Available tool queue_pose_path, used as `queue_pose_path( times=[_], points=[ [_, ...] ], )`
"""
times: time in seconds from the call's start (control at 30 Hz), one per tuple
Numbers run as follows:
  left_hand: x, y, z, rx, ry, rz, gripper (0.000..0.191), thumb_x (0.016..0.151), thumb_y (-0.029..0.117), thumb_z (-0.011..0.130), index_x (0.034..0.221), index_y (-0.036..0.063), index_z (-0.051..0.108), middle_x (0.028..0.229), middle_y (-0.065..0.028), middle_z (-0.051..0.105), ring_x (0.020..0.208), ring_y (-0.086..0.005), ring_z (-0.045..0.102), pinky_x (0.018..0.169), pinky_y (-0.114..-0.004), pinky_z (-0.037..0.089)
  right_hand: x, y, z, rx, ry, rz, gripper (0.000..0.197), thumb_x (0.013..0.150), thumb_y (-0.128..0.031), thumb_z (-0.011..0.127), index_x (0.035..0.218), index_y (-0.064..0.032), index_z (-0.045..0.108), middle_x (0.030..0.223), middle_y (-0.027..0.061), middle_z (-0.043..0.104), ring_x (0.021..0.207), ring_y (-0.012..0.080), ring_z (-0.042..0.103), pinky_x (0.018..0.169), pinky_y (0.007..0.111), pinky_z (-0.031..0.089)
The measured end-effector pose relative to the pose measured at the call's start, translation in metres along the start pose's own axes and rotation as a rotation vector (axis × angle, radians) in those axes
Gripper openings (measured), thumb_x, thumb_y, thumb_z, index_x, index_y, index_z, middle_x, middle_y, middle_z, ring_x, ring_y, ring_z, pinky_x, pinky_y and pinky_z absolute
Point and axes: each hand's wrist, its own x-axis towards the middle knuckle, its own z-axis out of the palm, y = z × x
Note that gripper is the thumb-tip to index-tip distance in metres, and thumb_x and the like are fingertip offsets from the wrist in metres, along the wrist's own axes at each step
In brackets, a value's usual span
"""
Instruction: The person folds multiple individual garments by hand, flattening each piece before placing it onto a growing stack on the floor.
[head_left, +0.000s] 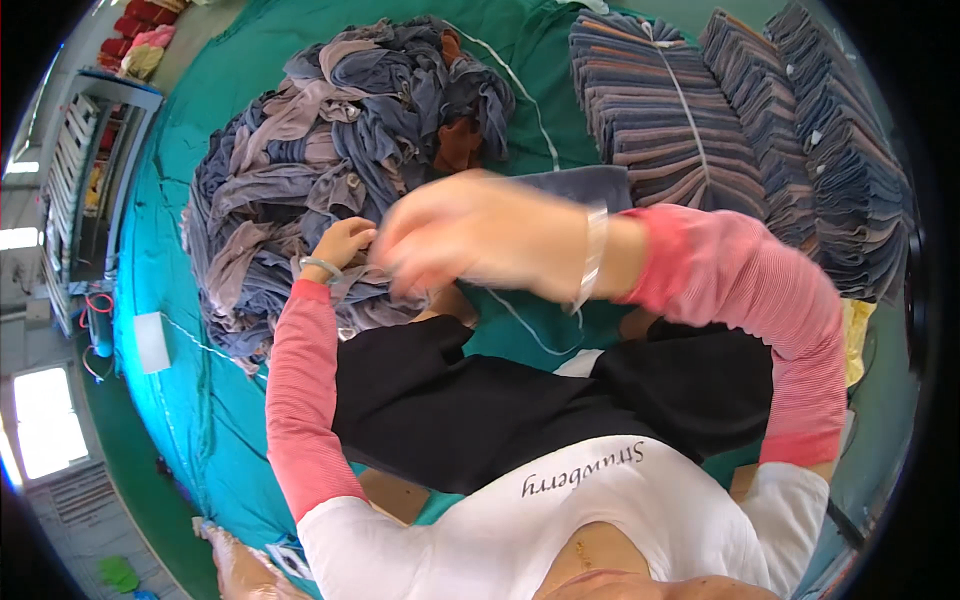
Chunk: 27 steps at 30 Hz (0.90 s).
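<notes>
A large heap of loose grey-blue, mauve and rust-coloured cloths (300, 180) lies before me on the left. My left hand (343, 244) is over the near part of this heap, its fingers bent; whether it pinches a cloth cannot be made out. Blurred by motion, my right hand (472, 232) reaches across to the left, its fingertips close to those of my left hand. Behind the right wrist, a grey-blue cloth (589, 180) lies flat and partly covered. White cord (525, 330) lies on the green ground sheet (495, 352) below the right hand.
Folded cloths stand in rows at the right; one bundle (645, 112) is tied with white cord, with more stacks (840, 150) beside it. A metal rack (82, 187) stands at the far left. A white rectangular piece (152, 343) rests on the sheet's left side.
</notes>
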Motion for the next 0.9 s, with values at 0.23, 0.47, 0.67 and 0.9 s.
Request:
queue_pose_path(
  times=[0.23,0.47,0.67,0.9],
  points=[
    [-0.040,-0.103,-0.007,0.408,-0.007,-0.388,0.032,0.073,0.032,0.064,0.095,0.0079,0.063,0.093,-0.0132,0.064,0.092,-0.0289,0.059,0.084,-0.036,0.044,0.030,-0.004,0.153,-0.313,-0.294,-0.548,0.017,0.075,-0.010,0.054,0.086,0.0009,0.062,0.073,0.0100,0.062,0.068,0.0150,0.060,0.064,0.027,0.047],
    [-0.074,-0.175,0.071,0.861,0.339,-0.506,0.059,0.054,0.031,0.075,0.107,0.0147,0.057,0.131,-0.0166,0.036,0.126,-0.0357,0.026,0.096,-0.054,0.030,-0.021,-0.001,0.129,-0.188,-0.073,-0.159,0.014,0.076,-0.009,0.054,0.083,0.0007,0.060,0.072,0.0093,0.060,0.066,0.0153,0.058,0.061,0.027,0.044],
    [-0.090,-0.148,0.090,1.082,0.612,-0.467,0.020,0.073,0.020,0.058,0.093,0.0176,0.057,0.120,-0.0018,0.047,0.125,-0.0230,0.028,0.097,-0.062,0.018,-0.034,-0.003,0.119,-0.127,0.098,0.066,0.013,0.076,-0.009,0.053,0.081,0.0005,0.059,0.071,0.0087,0.059,0.063,0.0155,0.056,0.058,0.026,0.043],
    [-0.060,-0.067,0.006,0.465,0.771,-0.256,0.020,0.079,0.016,0.048,0.099,0.0125,0.046,0.079,-0.0178,0.061,0.074,-0.0407,0.057,0.060,-0.049,0.044,-0.036,-0.021,0.110,-0.018,0.234,0.287,0.011,0.076,-0.009,0.052,0.078,0.0002,0.058,0.069,0.0080,0.058,0.061,0.0158,0.054,0.055,0.026,0.041]
  ],
)
